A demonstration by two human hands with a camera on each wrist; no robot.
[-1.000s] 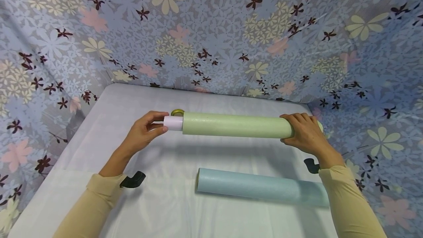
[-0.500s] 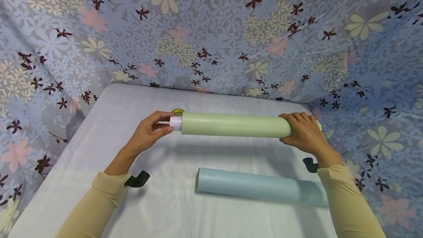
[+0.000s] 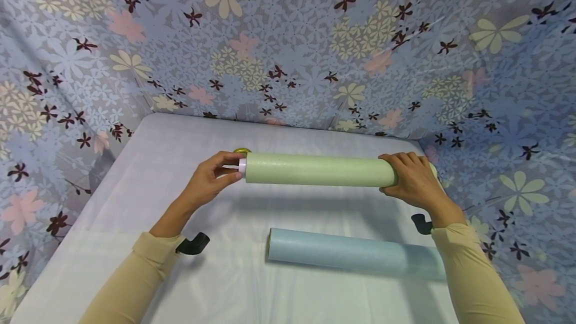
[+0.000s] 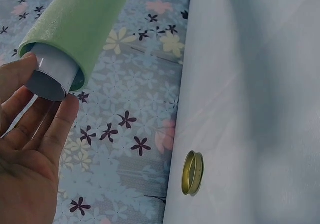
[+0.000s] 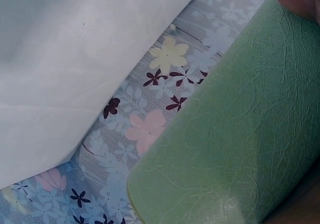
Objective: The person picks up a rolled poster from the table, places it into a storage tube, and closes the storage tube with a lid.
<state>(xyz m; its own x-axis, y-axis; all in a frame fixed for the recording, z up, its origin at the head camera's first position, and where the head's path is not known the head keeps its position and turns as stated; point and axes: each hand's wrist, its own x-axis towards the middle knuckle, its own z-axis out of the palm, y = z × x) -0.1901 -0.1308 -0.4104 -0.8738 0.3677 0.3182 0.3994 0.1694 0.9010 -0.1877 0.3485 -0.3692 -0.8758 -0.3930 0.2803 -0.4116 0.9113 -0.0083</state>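
A light green tube (image 3: 315, 169) is held level above the white table, its wall showing as a rim in the left wrist view. My right hand (image 3: 414, 181) grips it near its right end, fingers over the top. At the other end, my left hand (image 3: 206, 183) pinches a rolled white sheet (image 4: 56, 66) between thumb and fingers. Most of the roll is hidden inside the tube; only a short end sticks out, with the fingertips right at the tube's mouth. In the right wrist view the green tube's textured surface fills the right side.
A pale blue tube (image 3: 351, 253) lies on the white-covered table (image 3: 189, 136) nearer the body, partly behind the right sleeve. One gold metal ring (image 4: 192, 173) stands on the table behind the green tube's left end. Floral cloth (image 3: 288, 54) hangs around the table.
My left hand has moved right, and the white roll has slid deeper into the green tube, so less of it shows. The right hand and green tube have shifted very slightly left.
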